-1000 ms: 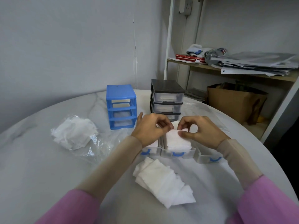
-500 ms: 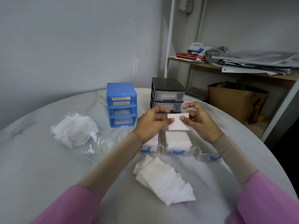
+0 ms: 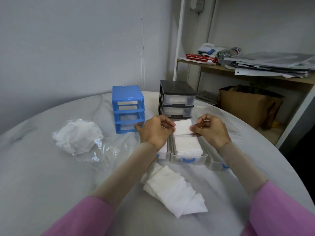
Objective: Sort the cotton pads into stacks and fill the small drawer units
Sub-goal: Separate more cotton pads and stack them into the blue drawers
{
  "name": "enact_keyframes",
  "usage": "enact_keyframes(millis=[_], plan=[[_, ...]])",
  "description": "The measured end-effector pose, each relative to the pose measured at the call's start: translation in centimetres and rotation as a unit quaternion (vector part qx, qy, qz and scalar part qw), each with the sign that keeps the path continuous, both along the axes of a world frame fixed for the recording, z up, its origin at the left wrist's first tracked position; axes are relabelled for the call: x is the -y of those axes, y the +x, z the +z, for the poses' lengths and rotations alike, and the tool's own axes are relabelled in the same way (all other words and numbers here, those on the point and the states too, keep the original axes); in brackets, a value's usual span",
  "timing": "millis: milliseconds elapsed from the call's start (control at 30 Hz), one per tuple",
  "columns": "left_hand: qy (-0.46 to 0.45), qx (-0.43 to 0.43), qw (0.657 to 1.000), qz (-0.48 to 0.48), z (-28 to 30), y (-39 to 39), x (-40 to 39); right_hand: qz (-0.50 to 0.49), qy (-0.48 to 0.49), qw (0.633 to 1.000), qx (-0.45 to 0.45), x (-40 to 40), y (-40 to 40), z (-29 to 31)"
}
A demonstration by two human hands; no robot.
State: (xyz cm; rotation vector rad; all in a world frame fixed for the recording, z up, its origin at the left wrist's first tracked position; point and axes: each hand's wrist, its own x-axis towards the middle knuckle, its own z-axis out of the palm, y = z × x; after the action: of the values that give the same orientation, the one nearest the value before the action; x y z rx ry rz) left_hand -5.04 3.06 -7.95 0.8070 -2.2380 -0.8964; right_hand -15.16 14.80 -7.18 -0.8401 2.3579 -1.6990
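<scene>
Both forearms reach forward from the near edge, in pink sleeves over tan inner cuffs, and converge toward the middle. The left hand [image 3: 156, 131] is turned knuckles-up, its fingers curled inward to the right, pinching the left edge of a cotton pad [image 3: 182, 127]. The right hand [image 3: 210, 129] mirrors it, its fingers curled, thumb and forefinger pinching the pad's right edge. The hands sit level, near each other, with the pad between them.
</scene>
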Motion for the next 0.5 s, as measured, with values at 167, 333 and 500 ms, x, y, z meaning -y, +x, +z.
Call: enact_keyframes(millis=[167,333,500], plan=[[-0.060,0.029,0.997,0.024,-0.22,-0.13,-0.15,-0.003,0.053,0.998,-0.040,-0.08,0.17,-0.17],[-0.096,0.070,0.993,0.024,-0.33,0.00,-0.39,-0.002,0.101,0.991,-0.086,-0.10,0.80,-0.05],[-0.154,0.120,0.980,0.028,-0.12,0.13,-0.74,-0.003,0.135,0.983,-0.123,-0.08,0.90,-0.16]])
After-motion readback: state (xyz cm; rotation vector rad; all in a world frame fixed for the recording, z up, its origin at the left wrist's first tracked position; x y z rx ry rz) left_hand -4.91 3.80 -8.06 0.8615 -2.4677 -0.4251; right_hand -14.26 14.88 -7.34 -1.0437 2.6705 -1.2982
